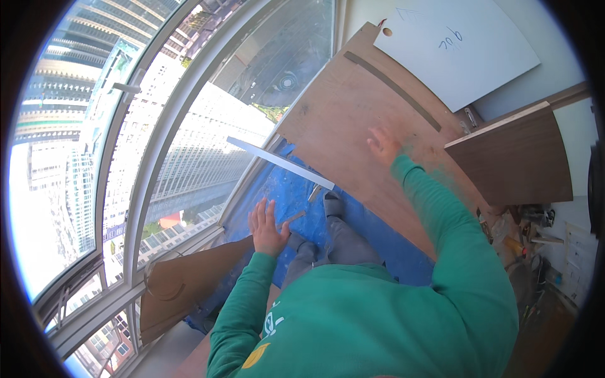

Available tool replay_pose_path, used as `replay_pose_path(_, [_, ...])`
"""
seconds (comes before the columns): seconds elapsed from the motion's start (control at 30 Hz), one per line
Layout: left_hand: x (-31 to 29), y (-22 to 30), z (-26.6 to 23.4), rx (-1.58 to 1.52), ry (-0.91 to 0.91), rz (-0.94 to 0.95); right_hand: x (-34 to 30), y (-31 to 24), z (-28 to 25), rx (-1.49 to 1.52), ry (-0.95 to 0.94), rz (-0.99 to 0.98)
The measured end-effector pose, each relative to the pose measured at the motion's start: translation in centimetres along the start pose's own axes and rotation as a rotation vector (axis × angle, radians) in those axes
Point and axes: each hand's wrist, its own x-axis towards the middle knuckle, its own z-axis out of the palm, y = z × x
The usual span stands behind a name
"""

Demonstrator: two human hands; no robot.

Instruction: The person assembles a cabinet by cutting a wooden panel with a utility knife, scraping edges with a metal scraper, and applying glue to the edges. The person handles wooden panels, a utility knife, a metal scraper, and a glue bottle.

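My left hand (268, 228) is raised over the blue floor covering (252, 195), fingers spread, holding nothing. Over the large reddish-brown wooden sheet (334, 145) reaches my right hand (384, 146); it is slightly blurred, its fingers look apart and nothing shows in them. Whether it touches the sheet I cannot tell. A long white strip (280, 161) slants between the window side and the sheet's near edge, ahead of my left hand. Farther out on the sheet lies a narrow dark strip (394, 89).
A white board (460, 57) with handwriting leans at the far right. Nearer stands a dark brown wooden panel (513, 157), with cluttered tools and materials (523, 246) below it. Tall window frames (154, 157) line the left. A brown sheet (189, 286) leans beneath them.
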Motion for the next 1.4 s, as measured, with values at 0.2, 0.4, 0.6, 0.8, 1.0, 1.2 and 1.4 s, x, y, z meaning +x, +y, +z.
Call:
replay_pose_path(0.2, [-10.5,-4.3,-0.7,-0.278,-0.354,-0.354,-18.3,-8.5,1.7,0.313,-0.402,0.395])
replay_pose_path(0.4, [-12.3,-0.3,-7.1,-1.334,-0.625,-0.712,-21.8,-9.9,1.7,0.225,-0.688,0.367])
replay_pose_path(0.6, [-10.3,4.0,-15.8,-1.398,-0.68,-0.285,-17.1,-8.7,-0.3,0.077,-0.943,0.273])
replay_pose_path(0.8, [-13.7,2.9,-18.5,-1.384,-0.4,-0.175,-14.4,-11.4,-0.3,0.047,-0.943,0.297])
replay_pose_path(1.0, [-20.3,-2.9,-15.5,-1.277,0.069,-0.537,-13.2,-14.7,2.8,0.028,-0.943,0.176])
replay_pose_path(1.2, [-27.3,-11.6,-13.9,-1.256,0.254,-0.594,-15.9,-19.0,6.1,-0.03,-0.883,0.297])
replay_pose_path(1.4, [-33.3,-20.4,-15.8,-1.188,0.218,-0.631,-24.2,-19.5,9.5,-0.106,-0.839,0.475])
